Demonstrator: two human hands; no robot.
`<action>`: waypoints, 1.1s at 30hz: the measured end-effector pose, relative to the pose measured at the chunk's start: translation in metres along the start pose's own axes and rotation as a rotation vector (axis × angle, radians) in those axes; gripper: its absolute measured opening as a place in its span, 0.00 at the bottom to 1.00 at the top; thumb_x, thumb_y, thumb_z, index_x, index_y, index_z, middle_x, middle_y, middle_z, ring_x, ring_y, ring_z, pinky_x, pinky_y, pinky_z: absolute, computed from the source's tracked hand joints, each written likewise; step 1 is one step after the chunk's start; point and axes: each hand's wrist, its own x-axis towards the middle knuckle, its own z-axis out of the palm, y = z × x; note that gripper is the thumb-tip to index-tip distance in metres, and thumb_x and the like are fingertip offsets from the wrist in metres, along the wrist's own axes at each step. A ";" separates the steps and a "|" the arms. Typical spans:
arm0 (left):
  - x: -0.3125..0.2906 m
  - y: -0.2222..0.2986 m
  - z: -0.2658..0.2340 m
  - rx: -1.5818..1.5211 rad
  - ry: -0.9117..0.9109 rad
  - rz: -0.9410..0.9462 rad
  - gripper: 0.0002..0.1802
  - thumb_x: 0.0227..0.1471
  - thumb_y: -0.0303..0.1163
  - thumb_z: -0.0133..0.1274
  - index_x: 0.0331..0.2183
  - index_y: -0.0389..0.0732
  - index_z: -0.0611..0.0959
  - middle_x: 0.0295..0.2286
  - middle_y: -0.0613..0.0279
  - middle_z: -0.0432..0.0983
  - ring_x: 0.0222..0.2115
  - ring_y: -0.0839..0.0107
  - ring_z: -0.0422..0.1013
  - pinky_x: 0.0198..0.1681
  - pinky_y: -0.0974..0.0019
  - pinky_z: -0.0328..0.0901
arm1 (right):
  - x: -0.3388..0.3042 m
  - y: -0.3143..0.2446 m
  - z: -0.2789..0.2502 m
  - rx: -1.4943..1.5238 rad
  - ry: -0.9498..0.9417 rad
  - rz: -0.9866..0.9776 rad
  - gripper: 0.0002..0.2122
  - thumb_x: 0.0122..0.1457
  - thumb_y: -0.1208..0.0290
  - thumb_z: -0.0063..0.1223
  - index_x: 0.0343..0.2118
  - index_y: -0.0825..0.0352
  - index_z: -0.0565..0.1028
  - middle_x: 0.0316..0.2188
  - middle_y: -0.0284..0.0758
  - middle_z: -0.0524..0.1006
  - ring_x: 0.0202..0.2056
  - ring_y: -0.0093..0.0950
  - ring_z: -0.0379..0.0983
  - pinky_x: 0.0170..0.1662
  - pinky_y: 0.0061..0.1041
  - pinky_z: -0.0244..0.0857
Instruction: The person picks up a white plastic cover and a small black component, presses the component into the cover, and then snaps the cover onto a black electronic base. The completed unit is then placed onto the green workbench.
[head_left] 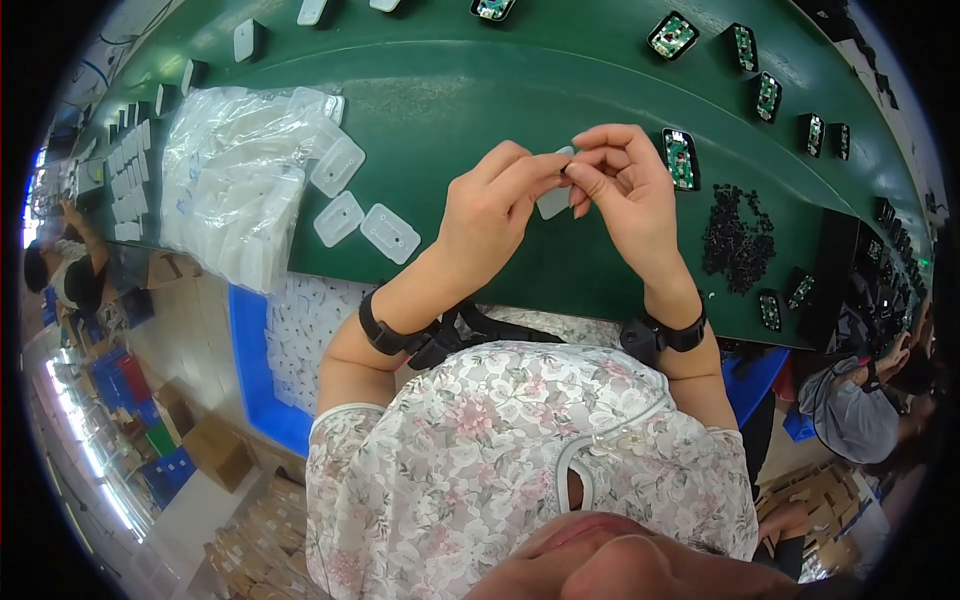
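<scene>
Green table edge, room beyond hands

Fingers of the left hand and right hand mask most of that pale piece, and the dark speck there, too tiny to name! The worktop's far edge is out of sight, a circuit-board case cut off; its near edge hides part of the blue bin.

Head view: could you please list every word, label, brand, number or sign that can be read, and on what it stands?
No text is clear enough to quote.
Clear, crumpled plastic bag: blue marks, too blurred to read.
Rectangular green circuit boards: any print is too small.
Brown cardboard box: any print is too small.
Pale, flat, hand-held plastic piece: none readable.
</scene>
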 end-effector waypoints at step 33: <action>-0.020 -0.008 0.008 -0.792 0.064 -0.426 0.05 0.53 0.17 0.46 0.35 0.28 0.73 0.36 0.58 0.68 0.35 0.68 0.73 0.41 0.70 0.71 | -0.007 0.016 0.008 -0.543 0.094 -0.141 0.03 0.52 0.78 0.56 0.26 0.68 0.73 0.22 0.24 0.67 0.24 0.11 0.59 0.25 0.13 0.53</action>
